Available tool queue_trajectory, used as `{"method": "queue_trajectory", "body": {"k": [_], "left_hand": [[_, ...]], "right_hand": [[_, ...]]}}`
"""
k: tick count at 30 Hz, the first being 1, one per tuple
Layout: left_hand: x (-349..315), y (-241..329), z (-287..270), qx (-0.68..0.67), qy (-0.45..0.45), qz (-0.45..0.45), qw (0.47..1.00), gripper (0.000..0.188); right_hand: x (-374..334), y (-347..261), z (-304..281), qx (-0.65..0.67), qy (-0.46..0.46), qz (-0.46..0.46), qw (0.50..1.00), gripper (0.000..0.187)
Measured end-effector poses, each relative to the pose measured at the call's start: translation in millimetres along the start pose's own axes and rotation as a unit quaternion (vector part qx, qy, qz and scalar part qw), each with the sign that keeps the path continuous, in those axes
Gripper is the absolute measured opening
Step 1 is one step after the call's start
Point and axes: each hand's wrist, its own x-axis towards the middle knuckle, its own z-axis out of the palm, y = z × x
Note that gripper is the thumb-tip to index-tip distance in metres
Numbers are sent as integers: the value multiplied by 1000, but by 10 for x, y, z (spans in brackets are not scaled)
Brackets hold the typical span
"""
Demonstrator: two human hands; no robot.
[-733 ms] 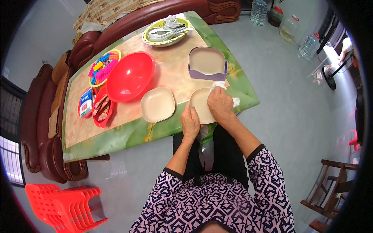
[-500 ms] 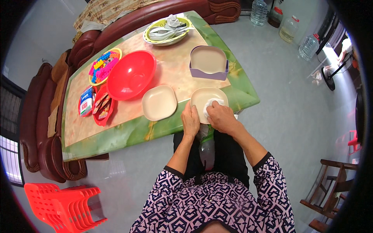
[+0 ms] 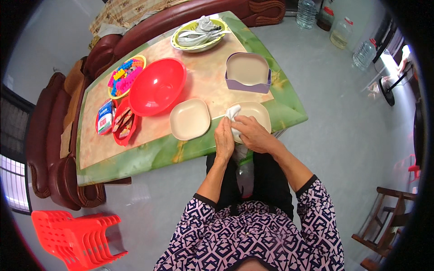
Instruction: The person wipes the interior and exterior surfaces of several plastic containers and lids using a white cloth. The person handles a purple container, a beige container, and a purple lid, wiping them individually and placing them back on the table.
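Holding a white cloth [image 3: 233,111], the right hand [image 3: 254,135] overlaps a plate [image 3: 257,112].

The surface [image 3: 205,74] had a green marbled border around a tan centre. On the left stood a yellow basket [image 3: 118,96] of coloured blocks [image 3: 124,77], a red dish [image 3: 124,142] of packets [image 3: 123,124], and a large red bowl [image 3: 156,86]. A beige plate [image 3: 190,119] lay towards the near edge. A yellow-rimmed bowl [image 3: 199,48] of white spoons [image 3: 193,41] stood far back, a purple holder [image 3: 246,86] at right.

Maroon sofas [image 3: 43,131], grey floor [image 3: 325,126] — glossy, barred window [image 3: 13,178]
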Motion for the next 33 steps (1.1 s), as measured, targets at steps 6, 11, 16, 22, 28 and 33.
{"method": "queue_trajectory", "body": {"k": [6, 11, 16, 22, 28, 33], "left_hand": [[32, 42, 15, -26, 3, -8, 1000, 36], [-9, 121, -10, -92, -46, -73, 992, 36], [-6, 159, -48, -86, -58, -91, 990, 39], [23, 73, -53, -52, -34, -63, 996, 50], [79, 74, -39, -85, -43, -99, 991, 66], [75, 117, -6, 5, -40, -71, 997, 55]], "right_hand": [[-172, 230, -124, -14, 6, 26, 1000, 32], [22, 185, 53, -89, 160, 164, 969, 28], [246, 51, 238, -28, 182, 150, 971, 32], [125, 0, 180, 62, 77, 74, 992, 31], [-13, 66, 11, 151, -7, -47, 987, 28], [194, 49, 156, -93, 162, 33, 982, 21]]}}
